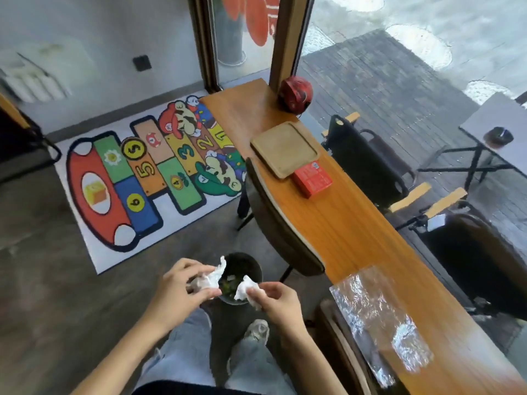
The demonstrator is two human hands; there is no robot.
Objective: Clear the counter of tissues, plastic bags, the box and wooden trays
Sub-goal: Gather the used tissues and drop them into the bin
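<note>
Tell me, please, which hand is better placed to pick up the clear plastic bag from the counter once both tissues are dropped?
The right hand. It is nearer the plastic bag on the counter; the left hand would have to cross over. Both hold tissues above the bin.

A grey concrete floor (57,280) is running under a bright game-themed hopscotch rug (137,183) lying near a pale wall (114,38) with a dark wall socket (141,63). A long wooden tabletop (350,223) is stretching along a large window (399,67), with a thick wooden post (288,38) rising at its far end. A dark curved-back chair (282,223) is standing tucked against the tabletop. Daylight is coming in through the glass; outside, black folding chairs (368,163) and a folding table (496,129) are standing on dark decking (385,81). A small dark bin (242,269) is sitting on the floor.
</note>
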